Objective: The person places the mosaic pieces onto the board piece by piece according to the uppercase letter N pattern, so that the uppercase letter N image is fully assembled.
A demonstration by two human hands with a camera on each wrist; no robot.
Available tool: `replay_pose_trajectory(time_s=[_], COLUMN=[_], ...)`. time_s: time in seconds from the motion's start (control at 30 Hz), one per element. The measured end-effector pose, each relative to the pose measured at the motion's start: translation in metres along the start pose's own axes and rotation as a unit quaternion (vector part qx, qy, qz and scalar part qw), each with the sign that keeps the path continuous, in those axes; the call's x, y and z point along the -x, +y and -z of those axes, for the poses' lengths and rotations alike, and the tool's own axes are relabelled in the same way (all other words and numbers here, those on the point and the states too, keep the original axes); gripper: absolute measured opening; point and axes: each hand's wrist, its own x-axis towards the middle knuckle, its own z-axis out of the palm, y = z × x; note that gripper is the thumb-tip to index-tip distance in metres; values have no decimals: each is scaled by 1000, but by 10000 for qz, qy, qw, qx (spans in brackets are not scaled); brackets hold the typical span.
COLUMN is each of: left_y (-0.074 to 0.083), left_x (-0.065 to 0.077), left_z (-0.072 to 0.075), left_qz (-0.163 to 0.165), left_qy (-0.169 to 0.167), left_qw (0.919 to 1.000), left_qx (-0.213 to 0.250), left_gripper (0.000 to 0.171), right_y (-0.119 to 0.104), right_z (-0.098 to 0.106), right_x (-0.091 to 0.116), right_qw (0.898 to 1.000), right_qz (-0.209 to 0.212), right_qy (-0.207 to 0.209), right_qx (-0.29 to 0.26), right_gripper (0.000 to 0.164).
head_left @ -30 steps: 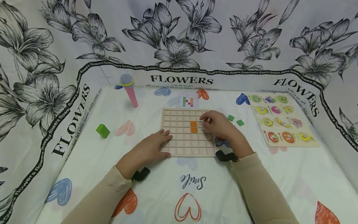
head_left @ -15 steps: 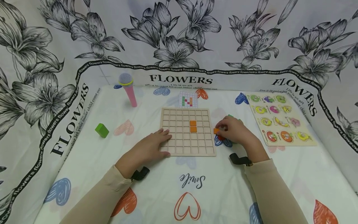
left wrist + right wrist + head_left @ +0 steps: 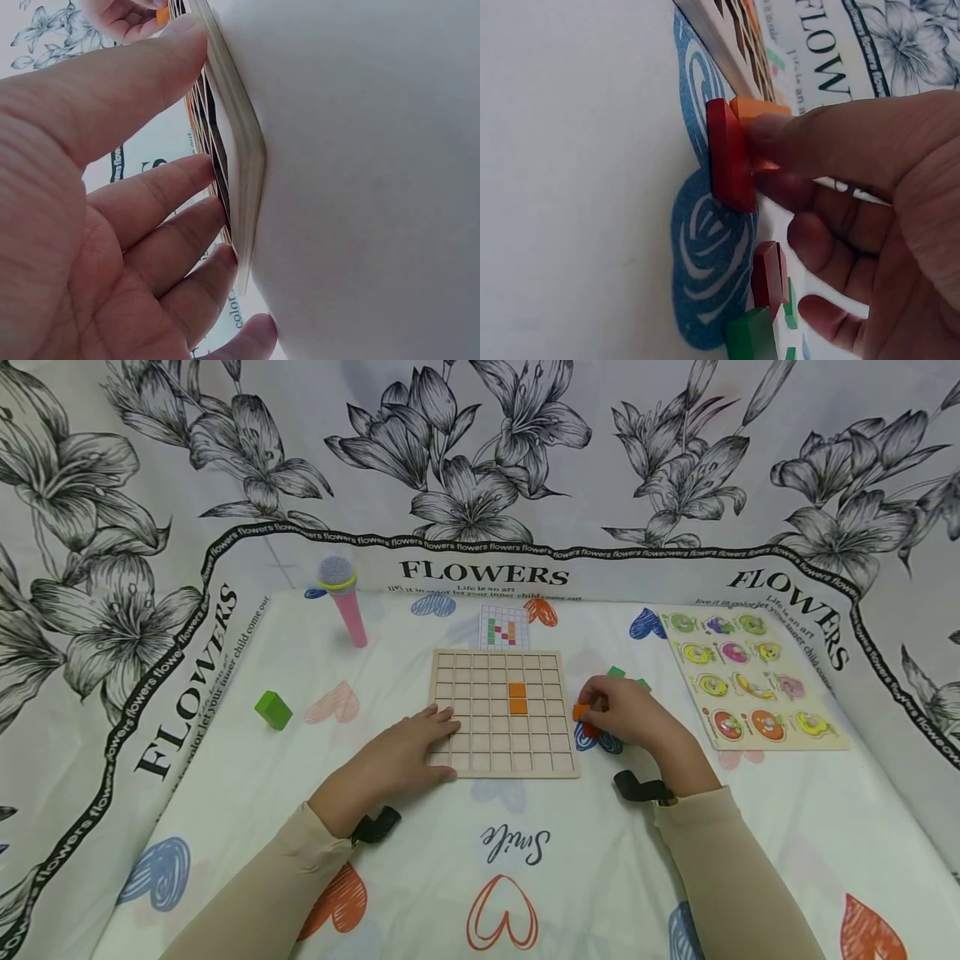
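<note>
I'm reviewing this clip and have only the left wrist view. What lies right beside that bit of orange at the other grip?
Observer: A red block. The right wrist view shows it alongside the orange block that the right grip pinches.
Operator: I see the board edge-on. How many tiles show on it?
Observer: Two orange tiles, in neighbouring cells of one column, by the head view.
Operator: And just past its far edge?
Observer: A small card printed with a grid, some of its squares coloured.
</note>
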Motion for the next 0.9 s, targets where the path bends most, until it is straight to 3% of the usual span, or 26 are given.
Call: replay_pose_trajectory(time_s=[0.23,0.43,0.63,0.9], left_y=[1,-1,-1,1], left_x=[2,-1,0,1], left_z=[1,0,0,1], left_qz=[22,18,43,91], left_qy=[-28,13,20,8], left_qw=[10000,10000,10000,9999], left_qx=[52,36,71,85], left_gripper=[76,76,76,76], right_y=[-3,-39,-75,-83], right_z=[2,-5,-31,-45], right_x=[3,-6,-19,-17], right_qw=[9995,9929,9935,9967], right_qz=[192,626,656,488], right_qy=[171,506,284,93], right_qx=[-176,-881,-889,-643], right_gripper=[10,12,8,5])
